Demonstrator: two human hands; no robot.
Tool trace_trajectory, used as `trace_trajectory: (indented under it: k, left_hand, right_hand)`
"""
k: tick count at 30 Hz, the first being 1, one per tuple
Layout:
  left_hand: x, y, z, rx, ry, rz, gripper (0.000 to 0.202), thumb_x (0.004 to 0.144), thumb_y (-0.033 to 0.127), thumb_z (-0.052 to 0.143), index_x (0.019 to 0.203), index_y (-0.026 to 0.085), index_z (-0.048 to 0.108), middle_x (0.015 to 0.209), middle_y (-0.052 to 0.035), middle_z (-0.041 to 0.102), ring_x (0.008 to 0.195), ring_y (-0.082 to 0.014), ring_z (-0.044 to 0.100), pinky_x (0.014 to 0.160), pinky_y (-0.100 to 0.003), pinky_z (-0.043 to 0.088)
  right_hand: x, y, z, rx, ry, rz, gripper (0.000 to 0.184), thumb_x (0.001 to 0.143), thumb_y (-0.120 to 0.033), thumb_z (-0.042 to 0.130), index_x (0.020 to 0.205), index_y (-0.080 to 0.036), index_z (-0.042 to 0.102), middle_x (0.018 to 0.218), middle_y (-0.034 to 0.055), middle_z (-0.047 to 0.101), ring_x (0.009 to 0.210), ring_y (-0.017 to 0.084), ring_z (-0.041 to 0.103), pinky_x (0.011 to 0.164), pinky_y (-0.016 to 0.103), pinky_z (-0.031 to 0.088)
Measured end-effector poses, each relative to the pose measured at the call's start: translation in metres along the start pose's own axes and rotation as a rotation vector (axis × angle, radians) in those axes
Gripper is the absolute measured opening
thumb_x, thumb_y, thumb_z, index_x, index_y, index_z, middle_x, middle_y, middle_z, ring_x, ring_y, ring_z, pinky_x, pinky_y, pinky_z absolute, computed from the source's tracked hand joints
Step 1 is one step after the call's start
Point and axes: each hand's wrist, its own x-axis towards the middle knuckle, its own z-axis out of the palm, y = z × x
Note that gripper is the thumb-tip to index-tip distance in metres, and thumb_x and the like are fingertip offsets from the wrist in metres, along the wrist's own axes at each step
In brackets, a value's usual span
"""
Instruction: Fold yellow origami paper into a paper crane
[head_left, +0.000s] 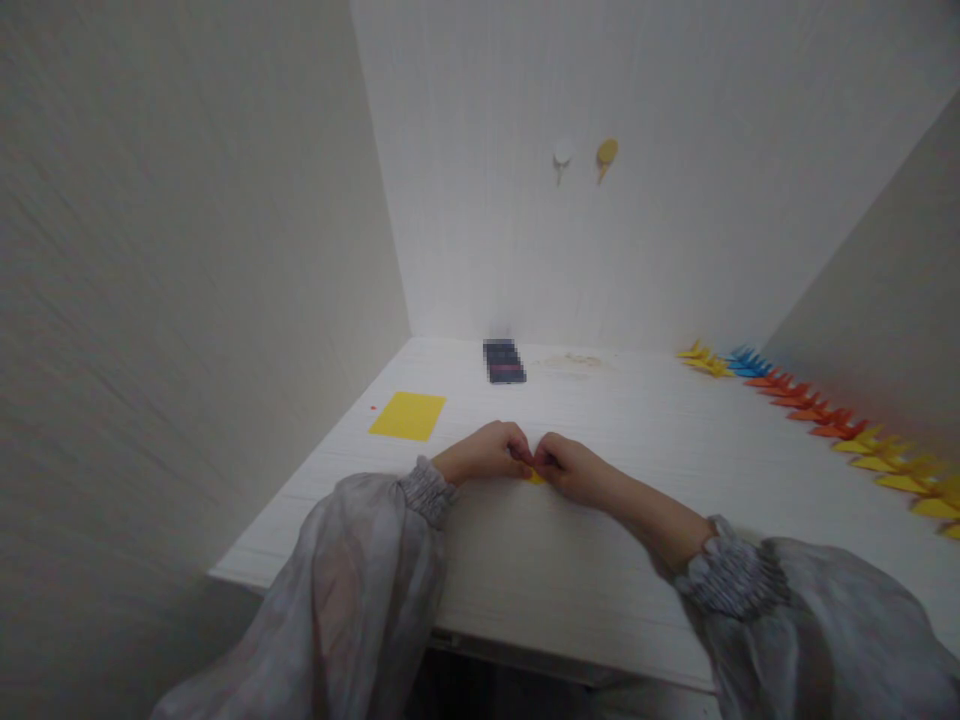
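Yellow paper (537, 477), white table (570, 570), pale walls (480, 220)

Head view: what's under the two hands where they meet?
A bit of yellow paper shows between the left hand and right hand. The hands cover the rest, so its full shape can't be seen.

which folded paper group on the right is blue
The blue cluster near the back, between the far yellow pieces and the orange row; no other group is blue.

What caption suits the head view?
Left hand and right hand pinch yellow paper; colourful folded figures line up at right.
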Motion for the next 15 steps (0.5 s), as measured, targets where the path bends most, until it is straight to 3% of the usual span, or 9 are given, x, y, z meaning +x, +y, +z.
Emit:
trace_trajectory:
  k: [8, 15]
  left_hand:
    - [-0.0018, 0.0016, -0.0003, 0.027, -0.025, 0.013, 0.016, 0.060, 0.021, 0.061, 0.073, 0.012, 0.065, 0.077, -0.0025, 0.062, 0.072, -0.0121, 0.054, 0.066, -0.020, 0.041]
    - [-0.0001, 0.0024, -0.0022, 0.063, -0.041, 0.044, 0.018, 0.059, 0.027, 0.063, 0.072, 0.014, 0.065, 0.076, -0.0014, 0.061, 0.073, -0.0118, 0.054, 0.066, -0.019, 0.040]
  right_hand:
    - [-0.0002, 0.0112, -0.0029, 0.054, -0.060, -0.099, 0.007, 0.066, -0.011, 0.050, 0.071, -0.015, 0.052, 0.063, -0.0016, 0.048, 0.056, 0.009, 0.042, 0.050, 0.020, 0.032]
    - [-0.0011, 0.0017, -0.0012, 0.044, -0.022, -0.026, 0.006, 0.065, -0.009, 0.050, 0.064, -0.014, 0.051, 0.065, -0.0008, 0.046, 0.058, 0.010, 0.042, 0.052, 0.021, 0.034]
